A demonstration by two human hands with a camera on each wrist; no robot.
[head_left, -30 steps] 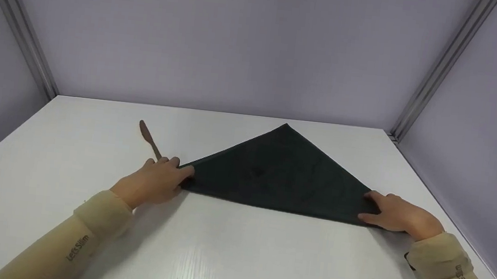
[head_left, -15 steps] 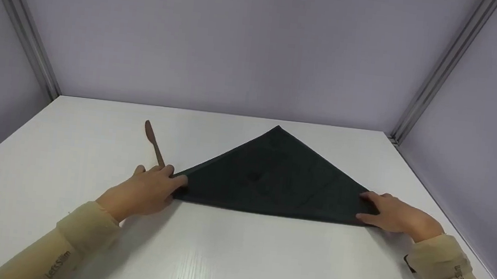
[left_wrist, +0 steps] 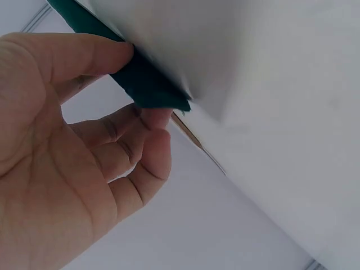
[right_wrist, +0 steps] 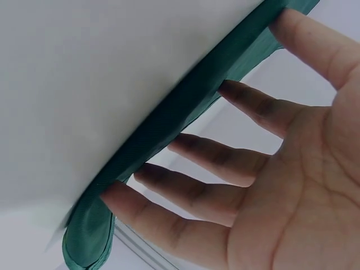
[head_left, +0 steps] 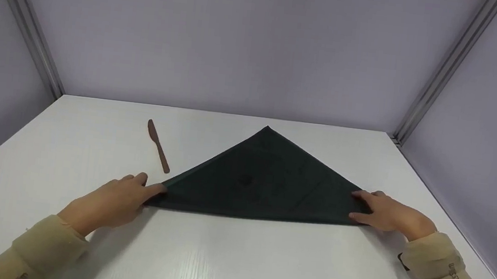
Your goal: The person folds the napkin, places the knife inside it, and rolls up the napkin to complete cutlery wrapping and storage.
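Landmark: the dark green cloth (head_left: 262, 182), folded into a triangle and lying flat on the white table (head_left: 227, 257). Its long folded edge faces the person and its apex points away, toward the back wall (head_left: 240, 41).

Nearest the camera: two beige sleeves, one at each lower corner of the head view, left (head_left: 38, 247) and right (head_left: 438, 266).

Left hand (head_left: 105, 203) is at the cloth's left corner. The left wrist view shows that corner pinched: thumb (left_wrist: 84, 53) on one face, fingertips (left_wrist: 154, 121) curled against the other.

Right hand (head_left: 390, 214) is at the cloth's right corner. The right wrist view shows the fingers (right_wrist: 259, 107) spread and nearly straight, tips resting against the cloth's folded edge (right_wrist: 185, 112), thumb at its far end. Contact only, no curl around the fabric.

The cloth is stretched between the two hands with its near edge straight. Faint creases show on its top face.

Beyond the left corner: a brown knife (head_left: 158, 145) flat on the table, just left of the cloth's left slanted edge and not touching it, blade end pointing away. It is apart from the left hand.

Farthest: the lilac back wall and the metal corner posts, left (head_left: 25, 23) and right (head_left: 445, 72), well beyond the cloth's apex.
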